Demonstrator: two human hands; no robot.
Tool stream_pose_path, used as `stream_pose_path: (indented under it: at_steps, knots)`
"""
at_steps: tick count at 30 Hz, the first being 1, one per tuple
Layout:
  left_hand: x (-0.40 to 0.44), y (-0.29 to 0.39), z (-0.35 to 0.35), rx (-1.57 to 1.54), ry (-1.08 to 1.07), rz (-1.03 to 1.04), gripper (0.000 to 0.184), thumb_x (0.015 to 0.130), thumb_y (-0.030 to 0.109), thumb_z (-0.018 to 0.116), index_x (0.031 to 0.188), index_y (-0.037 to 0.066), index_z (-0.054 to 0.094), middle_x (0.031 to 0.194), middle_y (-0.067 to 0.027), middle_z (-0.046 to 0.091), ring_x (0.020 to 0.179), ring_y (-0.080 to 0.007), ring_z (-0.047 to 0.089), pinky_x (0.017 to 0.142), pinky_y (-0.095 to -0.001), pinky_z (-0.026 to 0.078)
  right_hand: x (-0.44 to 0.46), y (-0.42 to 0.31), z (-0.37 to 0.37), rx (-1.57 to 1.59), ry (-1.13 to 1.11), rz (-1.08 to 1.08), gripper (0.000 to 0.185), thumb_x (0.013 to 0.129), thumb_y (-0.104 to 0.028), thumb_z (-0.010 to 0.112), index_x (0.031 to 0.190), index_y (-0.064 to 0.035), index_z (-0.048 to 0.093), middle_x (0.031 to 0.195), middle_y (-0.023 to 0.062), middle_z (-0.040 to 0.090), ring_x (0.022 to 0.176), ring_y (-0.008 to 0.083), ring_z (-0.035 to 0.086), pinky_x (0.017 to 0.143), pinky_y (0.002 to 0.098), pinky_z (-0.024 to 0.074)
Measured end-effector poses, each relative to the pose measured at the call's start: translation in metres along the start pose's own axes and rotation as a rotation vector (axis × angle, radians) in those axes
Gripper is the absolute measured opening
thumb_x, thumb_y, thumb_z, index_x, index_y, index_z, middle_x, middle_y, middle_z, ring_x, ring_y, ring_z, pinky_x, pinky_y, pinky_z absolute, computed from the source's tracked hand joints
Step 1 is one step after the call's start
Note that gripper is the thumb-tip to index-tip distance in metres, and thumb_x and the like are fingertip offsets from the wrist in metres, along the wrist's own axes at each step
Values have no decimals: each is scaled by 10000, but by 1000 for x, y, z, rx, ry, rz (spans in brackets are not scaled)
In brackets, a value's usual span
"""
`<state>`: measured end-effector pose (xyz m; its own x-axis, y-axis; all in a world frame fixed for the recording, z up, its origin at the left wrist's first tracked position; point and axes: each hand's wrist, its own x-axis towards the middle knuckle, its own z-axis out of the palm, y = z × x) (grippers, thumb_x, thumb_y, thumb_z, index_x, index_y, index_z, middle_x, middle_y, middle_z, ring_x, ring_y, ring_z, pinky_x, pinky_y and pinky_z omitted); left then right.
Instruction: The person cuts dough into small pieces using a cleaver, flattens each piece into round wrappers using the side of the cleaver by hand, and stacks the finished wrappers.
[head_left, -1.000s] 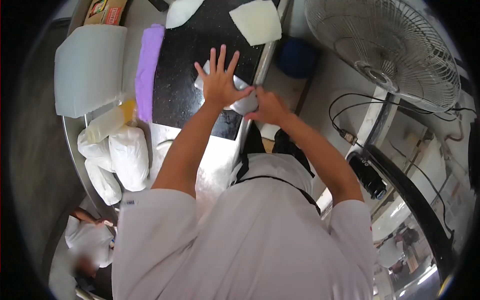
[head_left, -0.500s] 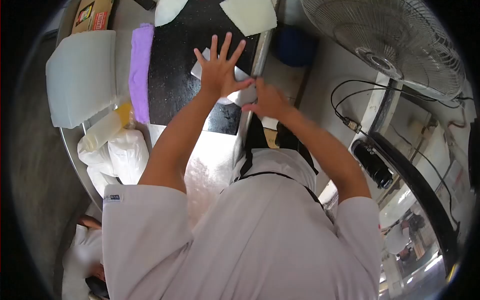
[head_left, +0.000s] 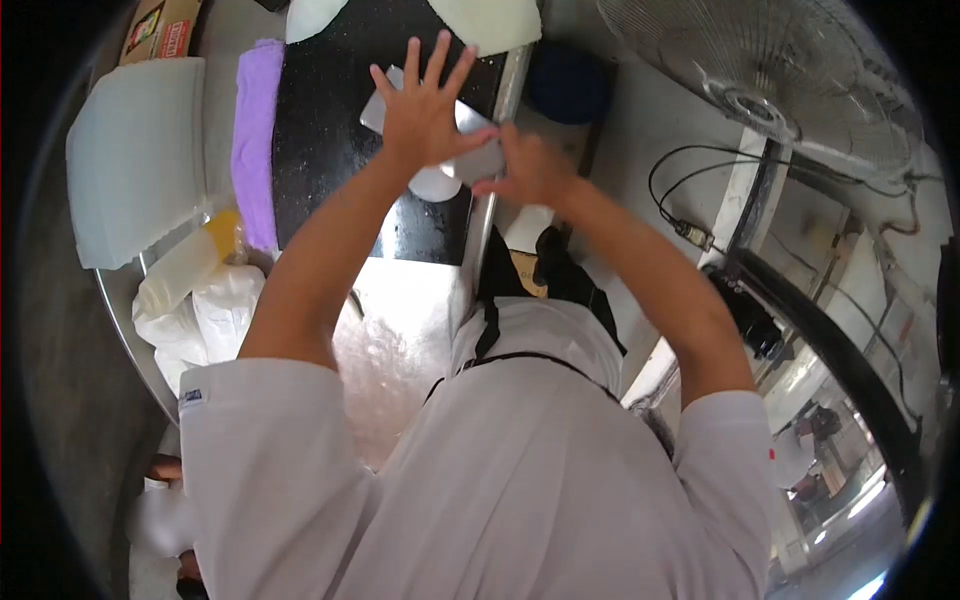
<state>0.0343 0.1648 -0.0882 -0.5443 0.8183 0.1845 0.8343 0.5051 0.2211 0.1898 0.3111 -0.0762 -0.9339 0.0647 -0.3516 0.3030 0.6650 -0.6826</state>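
A flat, shiny metal blade [head_left: 470, 124], rectangular like a cleaver's, lies slantwise over the black board [head_left: 325, 150]. My left hand [head_left: 420, 118] rests on top of it with the fingers spread wide, the thumb reaching toward my right hand. At the blade's right end, over the board's edge, my right hand [head_left: 535, 168] is closed round it; the part in its grip is mostly hidden and slightly blurred. A thin white round piece, perhaps dough [head_left: 435, 185], shows on the board just below the blade.
A folded purple towel [head_left: 257, 140] lies left of the board, beside a stack of translucent sheets [head_left: 135, 160] and white bags [head_left: 225, 305]. Pale cloths [head_left: 490, 22] are at the far end. A fan [head_left: 760, 95] stands at right. Another person's sleeve [head_left: 165, 520] shows lower left.
The view has shifted slightly, so the scene sits further left and up. More of the white round piece shows below the blade. Both hands keep nearly the same pose on the blade.
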Motion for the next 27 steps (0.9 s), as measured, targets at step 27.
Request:
stream_pose_path:
  at_steps: [27]
  knots:
    - [-10,16,16,25,65,-127,1149,713,874,621,1634,255,322,1701,-169,226,1520,-556,171,983,-916,81,14,24,-36,-158,-119,-214,783,682,-498,910,1140,17,539,926,278,694,960,483,686,843,505,560]
